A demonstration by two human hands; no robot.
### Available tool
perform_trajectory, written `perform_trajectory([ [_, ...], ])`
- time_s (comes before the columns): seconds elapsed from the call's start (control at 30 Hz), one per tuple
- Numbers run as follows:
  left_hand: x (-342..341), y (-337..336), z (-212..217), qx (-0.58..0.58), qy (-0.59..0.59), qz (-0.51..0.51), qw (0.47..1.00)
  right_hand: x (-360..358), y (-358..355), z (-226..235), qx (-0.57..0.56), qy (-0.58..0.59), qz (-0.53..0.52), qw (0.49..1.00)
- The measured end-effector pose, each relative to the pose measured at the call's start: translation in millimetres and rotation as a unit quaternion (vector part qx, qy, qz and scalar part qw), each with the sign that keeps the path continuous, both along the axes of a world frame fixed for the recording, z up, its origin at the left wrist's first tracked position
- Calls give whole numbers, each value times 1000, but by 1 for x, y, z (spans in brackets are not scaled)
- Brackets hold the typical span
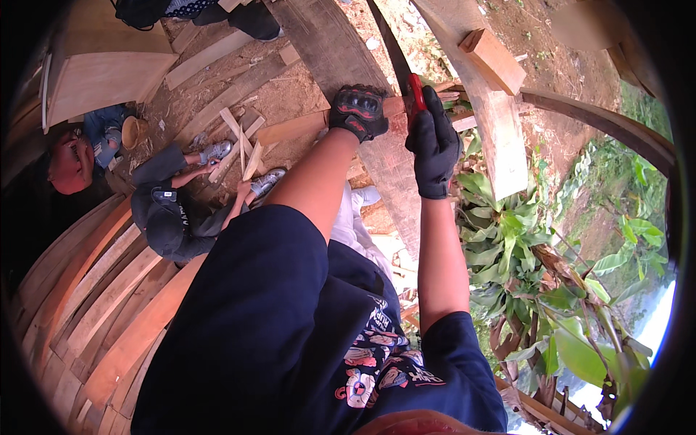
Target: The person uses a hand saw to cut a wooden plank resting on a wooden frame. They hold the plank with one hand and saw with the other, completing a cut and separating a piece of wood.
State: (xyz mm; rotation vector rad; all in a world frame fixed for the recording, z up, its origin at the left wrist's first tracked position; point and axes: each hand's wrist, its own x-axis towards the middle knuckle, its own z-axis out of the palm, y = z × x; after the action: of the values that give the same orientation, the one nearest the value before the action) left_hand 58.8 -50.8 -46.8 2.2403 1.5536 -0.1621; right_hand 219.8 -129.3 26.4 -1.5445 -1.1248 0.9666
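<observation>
Both my hands wear black work gloves. My right hand (435,145) is wrapped around the red handle (416,93) of a handsaw, whose dark blade (392,48) points away toward the top of the view. My left hand (359,113) is closed over a narrow strip of wood (293,128) that crosses a wide weathered plank (395,170). Its knuckles face up and its fingertips are hidden. The strip's end shows just right of that glove, beside the saw. Whether the blade touches the wood, I cannot tell.
A pale board (500,138) and a short wood block (493,59) lie to the right, above leafy plants (500,239). At left, a person in a dark cap (165,228) crouches holding thin wood sticks (243,141). Stacked planks (109,304) fill the lower left.
</observation>
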Motion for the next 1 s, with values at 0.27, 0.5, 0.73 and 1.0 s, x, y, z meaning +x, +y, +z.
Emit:
perform_trajectory([
  [0.27,4,3,10,-7,6,2,1000,0,-19,-16,6,-94,22,995],
  [0.5,2,3,7,0,38,-4,999,6,-51,-33,-38,-18,-14,999],
  [0.73,13,4,18,-48,81,-13,995,36,-174,-15,-65,-79,-3,995],
  [1.0,29,2,36,-68,68,102,990,47,-385,123,-145,-116,-53,981],
])
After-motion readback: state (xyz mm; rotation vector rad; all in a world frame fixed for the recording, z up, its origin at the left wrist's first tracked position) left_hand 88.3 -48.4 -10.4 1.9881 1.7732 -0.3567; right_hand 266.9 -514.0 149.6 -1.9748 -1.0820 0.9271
